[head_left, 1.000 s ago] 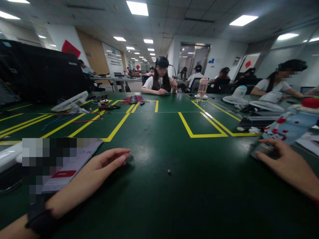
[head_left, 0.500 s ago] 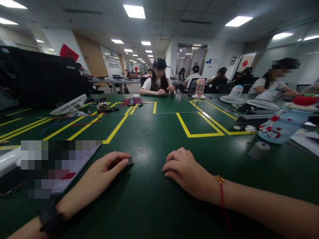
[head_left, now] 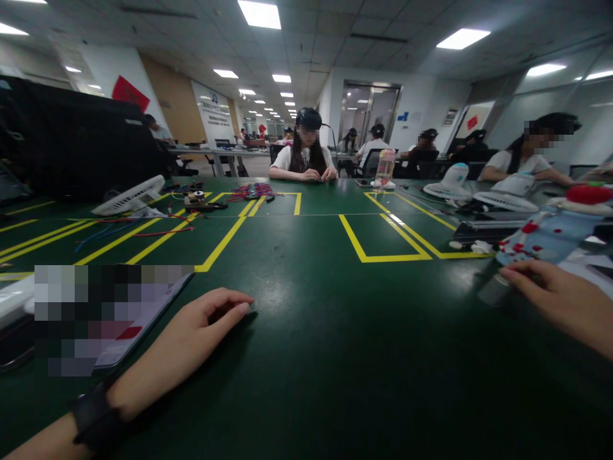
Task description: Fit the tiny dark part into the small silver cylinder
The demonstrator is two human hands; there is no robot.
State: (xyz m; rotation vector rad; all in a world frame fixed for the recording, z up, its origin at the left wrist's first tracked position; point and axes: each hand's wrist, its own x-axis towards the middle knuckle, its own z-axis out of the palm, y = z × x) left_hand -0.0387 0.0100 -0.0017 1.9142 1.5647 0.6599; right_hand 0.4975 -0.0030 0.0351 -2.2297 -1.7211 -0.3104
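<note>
My left hand point(head_left: 191, 332) lies flat on the dark green table point(head_left: 325, 358), palm down, a black band on the wrist. Its fingertips rest on a small dark piece point(head_left: 249, 311) that is mostly hidden. My right hand point(head_left: 558, 297) is at the right edge, fingers reaching left and touching the top of a small grey cylinder point(head_left: 492, 292). Whether those fingers pinch anything is hidden.
A phone point(head_left: 143, 313) lies just left of my left hand. A blue bottle with red spots point(head_left: 546, 237) lies behind the cylinder. Fan grilles point(head_left: 128, 197), loose coloured wires point(head_left: 253, 190) and a pink bottle point(head_left: 385, 169) sit farther back. Other people sit along the far side.
My right hand went from the grey cylinder to the table's middle, covered a small black part there, then returned to the cylinder. That part no longer lies on the table. My left hand stayed put.
</note>
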